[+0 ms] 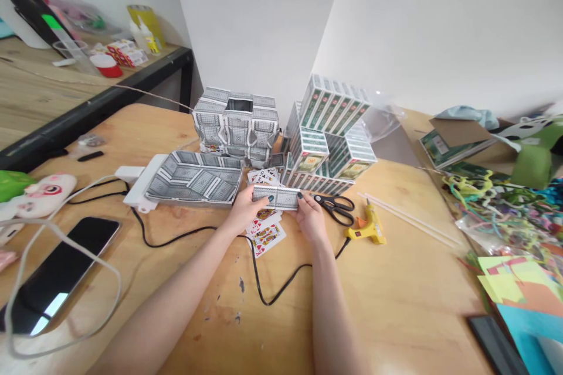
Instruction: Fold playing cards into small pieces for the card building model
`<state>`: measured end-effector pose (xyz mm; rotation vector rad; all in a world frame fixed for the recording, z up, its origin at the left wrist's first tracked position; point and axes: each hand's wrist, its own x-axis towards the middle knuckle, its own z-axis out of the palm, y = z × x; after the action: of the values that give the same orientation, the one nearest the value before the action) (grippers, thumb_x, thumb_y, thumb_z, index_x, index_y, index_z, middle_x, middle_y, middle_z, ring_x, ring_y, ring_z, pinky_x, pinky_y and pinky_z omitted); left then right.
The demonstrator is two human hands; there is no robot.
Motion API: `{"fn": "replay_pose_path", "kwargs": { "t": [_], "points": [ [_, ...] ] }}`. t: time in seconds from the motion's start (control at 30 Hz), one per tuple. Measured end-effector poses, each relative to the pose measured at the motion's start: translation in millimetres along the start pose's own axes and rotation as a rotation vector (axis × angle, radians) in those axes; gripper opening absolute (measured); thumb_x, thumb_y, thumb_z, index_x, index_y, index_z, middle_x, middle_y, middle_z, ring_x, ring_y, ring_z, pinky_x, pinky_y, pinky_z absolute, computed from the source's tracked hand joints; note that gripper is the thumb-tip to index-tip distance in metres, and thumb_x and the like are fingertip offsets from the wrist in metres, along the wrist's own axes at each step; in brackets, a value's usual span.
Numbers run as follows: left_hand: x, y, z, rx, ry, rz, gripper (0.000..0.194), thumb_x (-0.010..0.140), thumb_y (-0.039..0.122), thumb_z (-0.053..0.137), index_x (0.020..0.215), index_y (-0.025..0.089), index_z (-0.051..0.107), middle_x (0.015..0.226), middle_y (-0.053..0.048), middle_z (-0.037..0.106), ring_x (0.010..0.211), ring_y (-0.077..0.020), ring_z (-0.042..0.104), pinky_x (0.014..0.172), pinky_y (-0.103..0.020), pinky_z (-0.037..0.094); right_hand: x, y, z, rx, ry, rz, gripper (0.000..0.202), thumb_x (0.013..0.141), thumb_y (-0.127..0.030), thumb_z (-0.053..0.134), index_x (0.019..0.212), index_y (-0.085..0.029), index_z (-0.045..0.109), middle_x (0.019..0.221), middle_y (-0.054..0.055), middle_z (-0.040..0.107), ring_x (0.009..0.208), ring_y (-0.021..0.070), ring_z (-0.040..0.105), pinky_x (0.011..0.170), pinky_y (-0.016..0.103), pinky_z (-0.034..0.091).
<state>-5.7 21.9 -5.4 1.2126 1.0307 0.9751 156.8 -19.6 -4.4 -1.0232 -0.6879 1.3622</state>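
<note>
A strip of grey-backed playing cards (284, 198) is held level between both hands. My left hand (246, 206) pinches its left end, and my right hand (310, 215) grips the right end. Loose face-up cards (267, 237) lie below and behind the strip. To the left sits a shallow tray built of cards (197, 179), with a larger blocky card structure (237, 123) behind it. Stacked card boxes (325, 140) stand at the right back. Black-handled scissors (338, 208) lie beside my right hand, near a yellow glue gun (370, 227).
A black cable (281, 296) loops across the table in front of the hands. White glue sticks (413, 220) lie to the right. At the left are a phone (61, 272) and a white cable. Coloured paper (519, 287) and craft pieces crowd the right edge.
</note>
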Motion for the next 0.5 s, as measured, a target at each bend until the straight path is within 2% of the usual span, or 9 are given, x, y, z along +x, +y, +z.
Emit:
{"fn": "replay_pose_path", "kwargs": {
  "t": [0.27, 0.5],
  "points": [
    [-1.3, 6.8, 2.0, 0.018, 0.033, 0.002, 0.034, 0.064, 0.024, 0.066, 0.095, 0.015, 0.058, 0.097, -0.005, 0.065, 0.088, -0.0197, 0.06, 0.08, -0.033, 0.046, -5.1, -10.9, -11.2, 0.061, -0.116, 0.084, 0.026, 0.069, -0.032, 0.067, 0.092, -0.019, 0.064, 0.093, 0.006, 0.069, 0.082, 0.0204, 0.065, 0.074, 0.039, 0.054],
    [-1.7, 10.4, -0.3, 0.034, 0.014, -0.034, 0.035, 0.06, 0.024, 0.067, 0.092, 0.014, 0.059, 0.089, -0.004, 0.066, 0.081, -0.0187, 0.06, 0.076, -0.033, 0.047, -8.0, -15.0, -9.4, -0.006, -0.14, 0.086, 0.03, 0.067, -0.034, 0.069, 0.093, -0.02, 0.065, 0.085, 0.006, 0.07, 0.082, 0.022, 0.065, 0.069, 0.038, 0.054]
  ]
}}
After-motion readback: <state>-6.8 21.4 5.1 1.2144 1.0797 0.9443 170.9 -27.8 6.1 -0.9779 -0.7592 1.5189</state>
